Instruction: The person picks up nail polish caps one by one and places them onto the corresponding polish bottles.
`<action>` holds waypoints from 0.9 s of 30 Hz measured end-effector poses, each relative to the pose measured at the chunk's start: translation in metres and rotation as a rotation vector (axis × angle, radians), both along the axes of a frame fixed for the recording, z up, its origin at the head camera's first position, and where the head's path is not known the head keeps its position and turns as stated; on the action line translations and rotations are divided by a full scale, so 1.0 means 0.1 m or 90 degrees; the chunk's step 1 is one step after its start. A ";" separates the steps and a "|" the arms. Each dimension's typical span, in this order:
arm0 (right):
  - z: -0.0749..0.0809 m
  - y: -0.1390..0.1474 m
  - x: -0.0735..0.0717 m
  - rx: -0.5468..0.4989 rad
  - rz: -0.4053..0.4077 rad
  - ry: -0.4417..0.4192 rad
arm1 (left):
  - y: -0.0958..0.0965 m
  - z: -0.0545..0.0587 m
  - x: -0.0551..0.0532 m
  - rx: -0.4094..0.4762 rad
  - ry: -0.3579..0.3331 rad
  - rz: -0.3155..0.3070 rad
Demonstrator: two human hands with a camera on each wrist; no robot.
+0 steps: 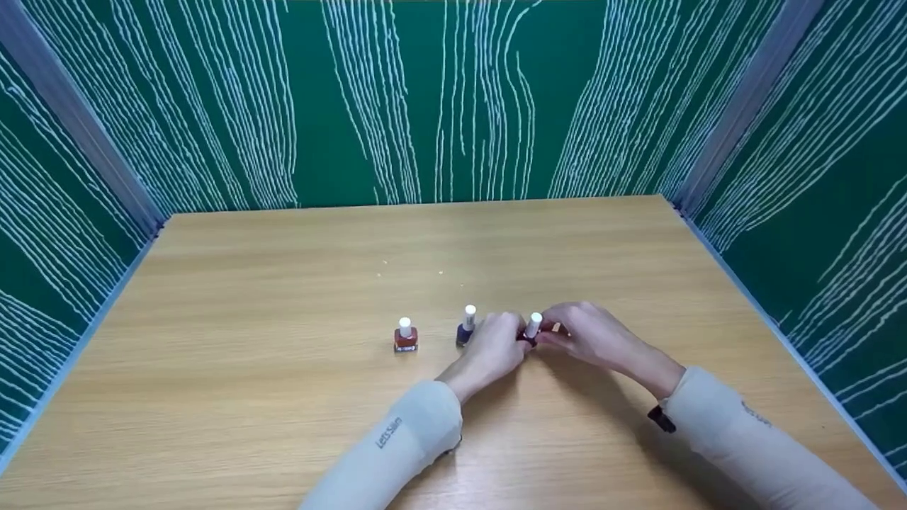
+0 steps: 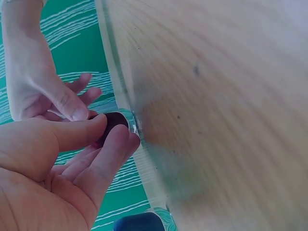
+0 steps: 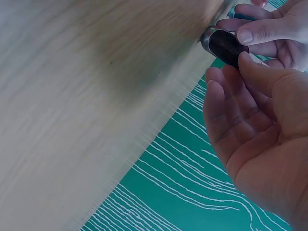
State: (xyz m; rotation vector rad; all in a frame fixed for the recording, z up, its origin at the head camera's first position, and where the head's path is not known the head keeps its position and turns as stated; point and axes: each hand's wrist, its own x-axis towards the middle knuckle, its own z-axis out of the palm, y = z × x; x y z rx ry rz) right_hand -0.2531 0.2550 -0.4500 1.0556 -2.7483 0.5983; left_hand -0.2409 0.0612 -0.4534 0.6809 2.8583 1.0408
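Note:
Two hands meet around a dark red nail polish bottle (image 1: 528,338) with a white cap, which stands on the table. My left hand (image 1: 494,343) pinches the bottle between thumb and fingers, seen closely in the left wrist view. From the other side, my right hand (image 1: 592,336) has its thumb and fingertips on the same bottle (image 3: 224,46). Just left of the left hand is a dark blue nail polish bottle (image 1: 464,333), upright and partly hidden by that hand. Farther left stands an orange-red nail polish bottle (image 1: 406,340), also white-capped and apart from both hands.
The wooden table (image 1: 248,319) carries a few tiny pale specks beyond the bottles. Green panels (image 1: 340,106) with wavy white lines enclose it at the back and both sides.

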 end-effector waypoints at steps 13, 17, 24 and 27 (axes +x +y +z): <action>0.08 -0.02 -0.06 0.008 -0.028 -0.032 | 0.05 0.07 -0.05 -0.050 0.002 0.012; 0.08 -0.03 -0.07 0.017 -0.034 -0.041 | 0.09 0.08 -0.06 -0.093 0.014 0.023; 0.04 -0.05 -0.06 0.009 -0.031 -0.036 | 0.09 0.10 -0.05 -0.113 0.008 0.030; 0.04 -0.07 -0.07 0.004 -0.006 -0.026 | 0.07 0.09 -0.05 -0.126 0.013 0.031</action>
